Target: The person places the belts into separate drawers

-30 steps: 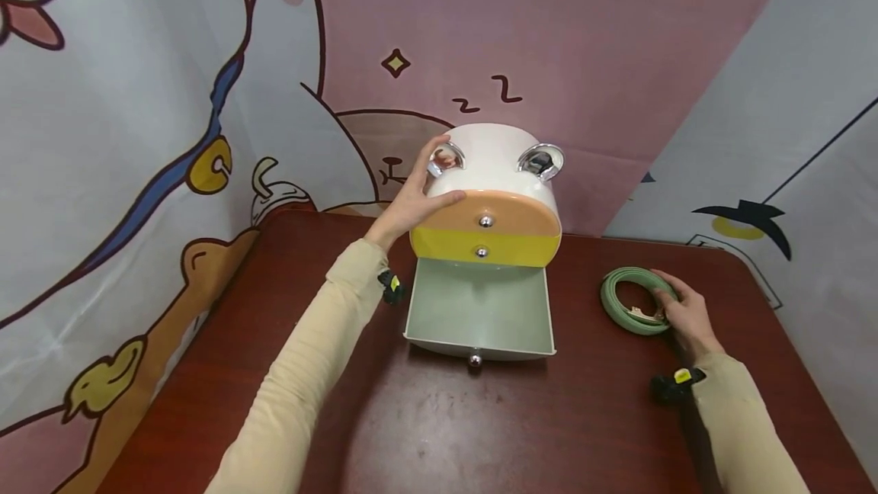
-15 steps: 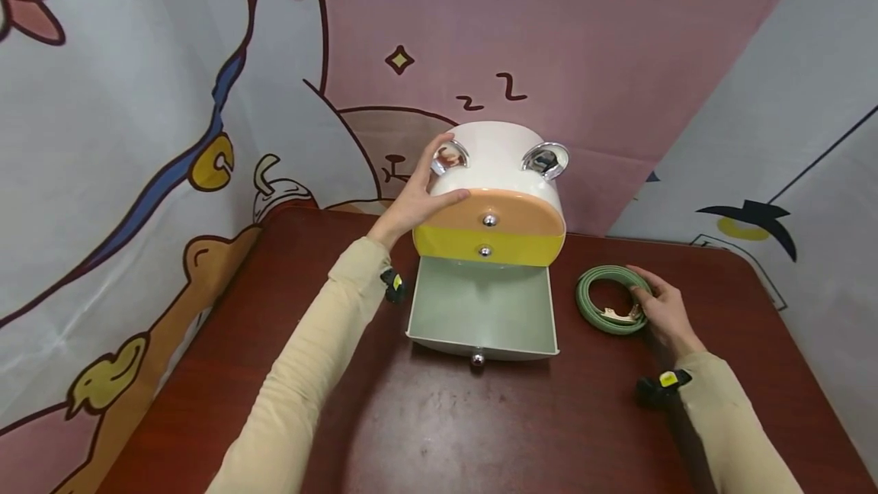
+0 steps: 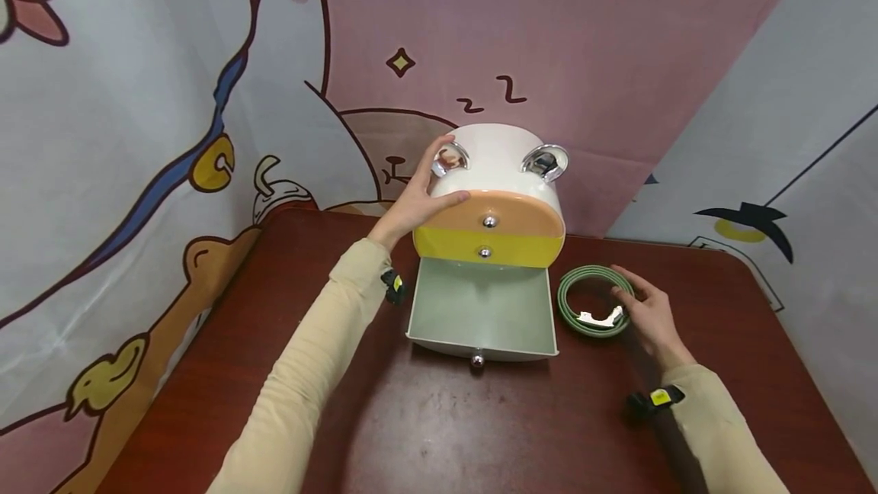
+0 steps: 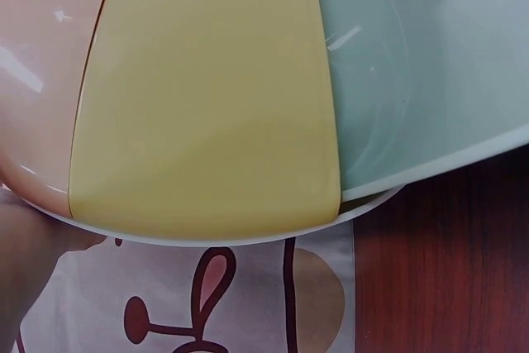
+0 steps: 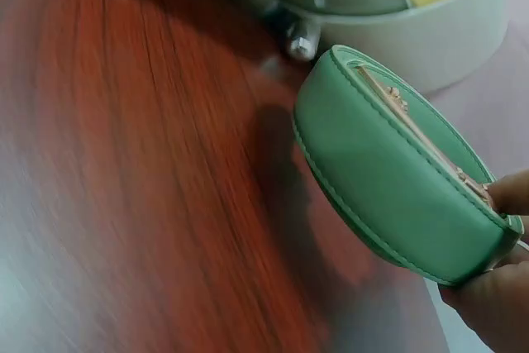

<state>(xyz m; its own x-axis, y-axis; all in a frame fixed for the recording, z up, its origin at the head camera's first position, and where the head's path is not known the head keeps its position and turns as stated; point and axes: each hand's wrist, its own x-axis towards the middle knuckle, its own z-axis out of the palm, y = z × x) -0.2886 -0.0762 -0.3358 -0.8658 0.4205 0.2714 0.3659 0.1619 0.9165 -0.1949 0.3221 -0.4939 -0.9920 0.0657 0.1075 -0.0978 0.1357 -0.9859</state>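
Observation:
A small drawer cabinet point(image 3: 504, 139), white with two shiny round ears, stands on the table. Its orange drawer point(image 3: 507, 208) and yellow drawer point(image 3: 517, 248) are closed, while the light green bottom drawer point(image 3: 483, 311) is pulled out with nothing inside. My left hand point(image 3: 414, 204) grips the cabinet's upper left side, thumb on the orange front's edge and fingers by the left ear. To the right of the pulled-out drawer, my right hand point(image 3: 652, 319) pinches a coiled green belt point(image 5: 397, 179) with a gold-coloured buckle. In the right wrist view the belt hangs above the table, its shadow below.
The reddish-brown wooden table point(image 3: 425, 433) carries the cabinet. Cartoon-printed cloth point(image 3: 583, 36) hangs behind and along both sides. A round metal knob point(image 3: 477, 360) sticks out from the pulled-out drawer's front.
My right hand has carried the coiled belt leftward, closer to the pulled-out drawer. My left hand has kept its hold on the cabinet.

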